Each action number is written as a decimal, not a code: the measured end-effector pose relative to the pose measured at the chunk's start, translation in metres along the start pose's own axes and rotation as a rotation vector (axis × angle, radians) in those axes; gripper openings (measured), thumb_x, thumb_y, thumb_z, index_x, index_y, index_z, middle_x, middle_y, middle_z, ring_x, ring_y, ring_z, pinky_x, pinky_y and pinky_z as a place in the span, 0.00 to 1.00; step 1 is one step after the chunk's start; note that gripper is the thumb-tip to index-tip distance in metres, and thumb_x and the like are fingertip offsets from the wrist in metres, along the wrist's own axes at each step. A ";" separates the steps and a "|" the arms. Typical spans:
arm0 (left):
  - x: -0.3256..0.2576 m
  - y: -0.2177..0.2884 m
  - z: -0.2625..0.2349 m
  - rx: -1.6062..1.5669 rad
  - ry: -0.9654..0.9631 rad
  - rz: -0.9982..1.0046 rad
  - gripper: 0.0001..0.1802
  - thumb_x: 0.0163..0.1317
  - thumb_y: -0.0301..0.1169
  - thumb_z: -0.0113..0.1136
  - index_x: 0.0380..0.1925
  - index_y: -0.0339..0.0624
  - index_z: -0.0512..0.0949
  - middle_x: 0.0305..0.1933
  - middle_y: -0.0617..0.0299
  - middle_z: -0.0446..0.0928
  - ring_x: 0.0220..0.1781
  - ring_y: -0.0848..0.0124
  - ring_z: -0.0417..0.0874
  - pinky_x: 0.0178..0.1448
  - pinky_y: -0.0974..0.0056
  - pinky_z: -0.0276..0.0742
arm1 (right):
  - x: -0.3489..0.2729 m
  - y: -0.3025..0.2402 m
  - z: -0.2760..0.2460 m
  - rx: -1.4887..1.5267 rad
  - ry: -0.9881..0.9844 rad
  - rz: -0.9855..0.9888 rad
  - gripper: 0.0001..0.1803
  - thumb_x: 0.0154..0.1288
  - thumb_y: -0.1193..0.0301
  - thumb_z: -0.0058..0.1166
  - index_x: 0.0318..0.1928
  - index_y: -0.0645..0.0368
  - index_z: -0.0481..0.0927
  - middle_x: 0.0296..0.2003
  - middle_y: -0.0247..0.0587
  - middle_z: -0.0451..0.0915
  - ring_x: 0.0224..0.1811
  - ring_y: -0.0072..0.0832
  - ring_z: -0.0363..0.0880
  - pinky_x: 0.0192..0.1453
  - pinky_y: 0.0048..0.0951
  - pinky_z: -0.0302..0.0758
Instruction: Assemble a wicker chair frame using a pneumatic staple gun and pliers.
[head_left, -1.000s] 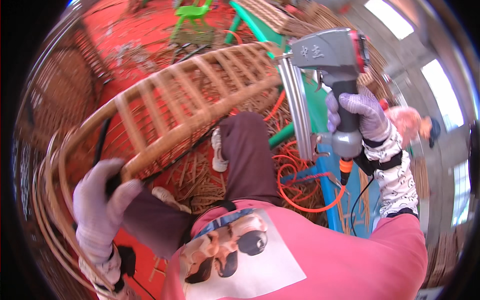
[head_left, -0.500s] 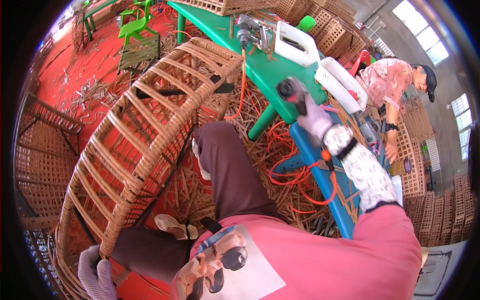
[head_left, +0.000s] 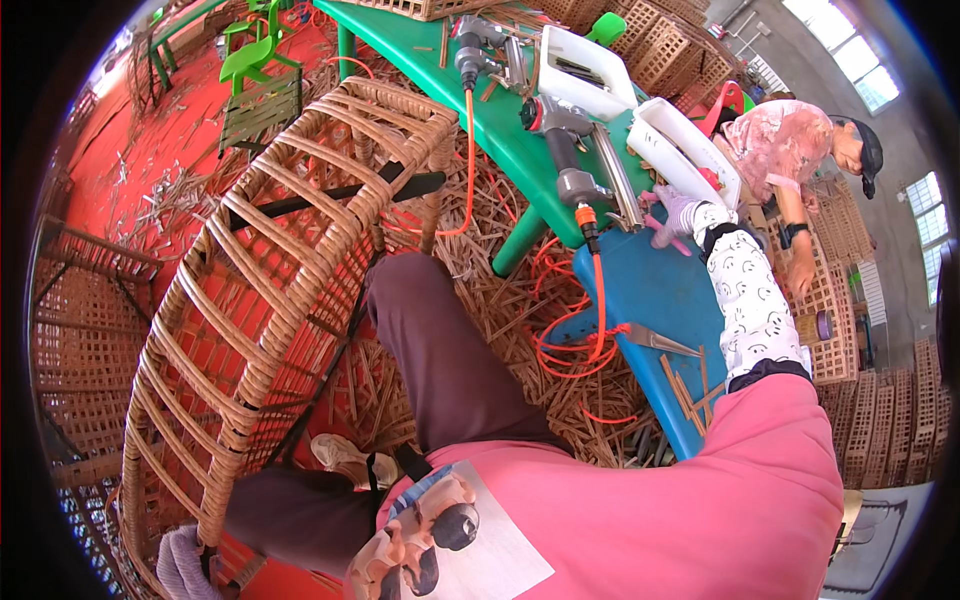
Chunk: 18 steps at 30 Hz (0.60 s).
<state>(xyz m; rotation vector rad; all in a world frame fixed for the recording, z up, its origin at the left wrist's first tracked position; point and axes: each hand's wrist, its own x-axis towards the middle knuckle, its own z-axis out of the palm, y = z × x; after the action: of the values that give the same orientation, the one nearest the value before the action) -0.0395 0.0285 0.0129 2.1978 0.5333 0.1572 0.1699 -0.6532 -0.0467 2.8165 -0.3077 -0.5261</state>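
The right hand (head_left: pixel 672 213) has let go of the grey nail gun (head_left: pixel 572 158) and now lies past it on the blue table (head_left: pixel 655 300), gloved fingers spread apart. Nearest, at the lower left edge, the gloved left hand (head_left: pixel 185 565) is clamped on the rim of a woven rattan frame (head_left: pixel 260 280). The gun lies on the green table (head_left: pixel 500 110), orange hose (head_left: pixel 598 320) trailing. Beyond stand two white rectangular containers (head_left: pixel 640 110).
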 end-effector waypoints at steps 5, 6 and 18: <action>0.015 -0.056 -0.032 0.159 -0.173 0.243 0.16 0.60 0.36 0.57 0.40 0.33 0.73 0.32 0.58 0.73 0.31 0.69 0.73 0.36 0.67 0.70 | 0.007 -0.015 -0.020 -0.074 -0.272 0.101 0.49 0.28 0.57 0.71 0.54 0.65 0.67 0.51 0.51 0.74 0.51 0.45 0.74 0.53 0.37 0.72; 0.010 -0.073 -0.041 0.494 -0.110 0.626 0.15 0.57 0.32 0.60 0.39 0.32 0.73 0.32 0.53 0.74 0.30 0.64 0.76 0.36 0.65 0.71 | -0.001 -0.030 -0.022 -0.165 -0.113 0.080 0.35 0.35 0.55 0.66 0.46 0.61 0.75 0.42 0.49 0.79 0.43 0.43 0.78 0.48 0.37 0.75; 0.016 -0.020 -0.021 -0.116 -0.304 0.137 0.18 0.65 0.38 0.49 0.31 0.32 0.78 0.26 0.59 0.79 0.30 0.72 0.78 0.37 0.69 0.73 | -0.075 -0.174 -0.085 0.523 0.558 -0.685 0.29 0.47 0.73 0.60 0.53 0.64 0.69 0.45 0.46 0.74 0.50 0.35 0.74 0.54 0.31 0.70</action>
<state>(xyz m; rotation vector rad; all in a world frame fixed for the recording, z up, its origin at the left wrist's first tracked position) -0.0375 0.0620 0.0095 2.0943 0.1990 -0.0719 0.1610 -0.4523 0.0034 3.3681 0.7526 0.2986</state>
